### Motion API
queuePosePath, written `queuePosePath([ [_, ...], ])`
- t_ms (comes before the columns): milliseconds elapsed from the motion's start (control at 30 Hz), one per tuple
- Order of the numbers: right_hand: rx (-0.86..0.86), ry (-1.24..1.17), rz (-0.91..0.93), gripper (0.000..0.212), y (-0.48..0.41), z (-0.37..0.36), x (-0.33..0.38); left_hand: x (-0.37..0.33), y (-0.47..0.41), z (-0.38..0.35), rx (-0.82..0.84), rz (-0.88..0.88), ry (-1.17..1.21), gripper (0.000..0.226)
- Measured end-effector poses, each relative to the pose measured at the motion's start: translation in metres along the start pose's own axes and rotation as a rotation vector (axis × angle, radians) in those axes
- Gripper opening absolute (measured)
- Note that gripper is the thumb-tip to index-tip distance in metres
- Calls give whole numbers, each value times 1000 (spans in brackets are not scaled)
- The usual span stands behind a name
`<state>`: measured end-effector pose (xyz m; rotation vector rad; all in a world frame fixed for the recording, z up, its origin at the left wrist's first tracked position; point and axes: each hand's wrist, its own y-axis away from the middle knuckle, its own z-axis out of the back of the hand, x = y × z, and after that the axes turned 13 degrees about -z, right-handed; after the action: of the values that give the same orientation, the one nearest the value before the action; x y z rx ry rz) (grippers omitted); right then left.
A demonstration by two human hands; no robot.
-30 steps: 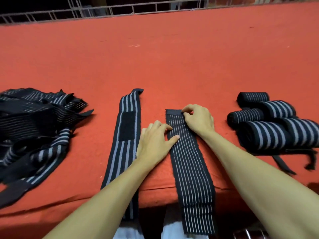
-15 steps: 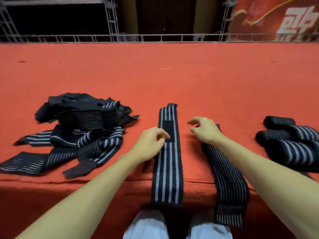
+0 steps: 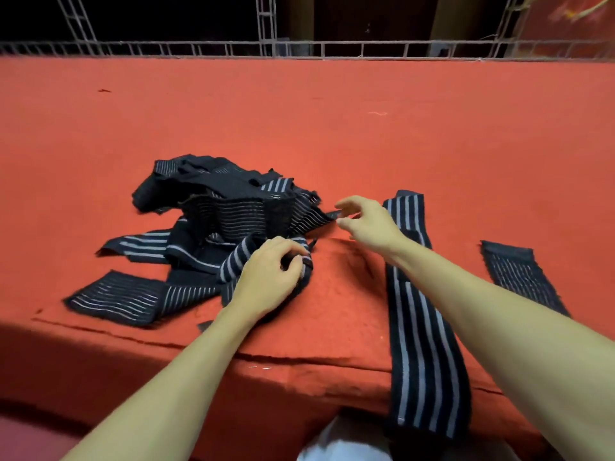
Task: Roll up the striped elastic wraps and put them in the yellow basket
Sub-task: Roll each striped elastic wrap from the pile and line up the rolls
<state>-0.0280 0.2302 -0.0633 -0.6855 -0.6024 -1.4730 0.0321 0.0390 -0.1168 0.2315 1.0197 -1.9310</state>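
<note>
Left hand (image 3: 266,277) is pinched shut on a striped wrap end (image 3: 239,257) at the near edge of the tangled wrap pile (image 3: 216,211) on the red worktop (image 3: 299,128). Right hand (image 3: 366,221) hovers open and empty near the pile's right tip. Risk: pulling drags neighbouring wraps along, since they overlap. Flat wrap (image 3: 416,311) overhangs the worktop edge and may slide off. Yellow basket not in view.

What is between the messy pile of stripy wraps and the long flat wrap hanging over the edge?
In the head view, between the pile and the flat wrap lies bare red cloth, with both hands over it.
</note>
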Motion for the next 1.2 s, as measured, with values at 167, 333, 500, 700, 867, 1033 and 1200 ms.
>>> queuePosePath([
  [167, 70, 240, 31, 20, -28, -37, 0, 9, -3, -4, 41, -7, 33, 22],
  [333, -32, 456, 8, 34, -22, -45, -14, 13, -1, -5, 70, -30, -32, 27],
  [500, 55, 398, 58, 30, -3, 9, -24, 4, -8, 4, 306, -37, -162, 33],
  [700, 19, 341, 121, 23, 21, 76, -38, -46, 2, 25, 241, -323, -365, 30],
  [867, 69, 345, 161, 24, 54, 117, -40, -100, -11, 18, -67, -556, -452, 32],
  [1033, 56, 404, 83, 24, 84, 157, -67, -113, -33, 7, 65, -350, -639, 67],
  [1200, -24, 453, -109, 32, 113, 203, -116, -125, -38, -20, 346, -249, -673, 49],
])
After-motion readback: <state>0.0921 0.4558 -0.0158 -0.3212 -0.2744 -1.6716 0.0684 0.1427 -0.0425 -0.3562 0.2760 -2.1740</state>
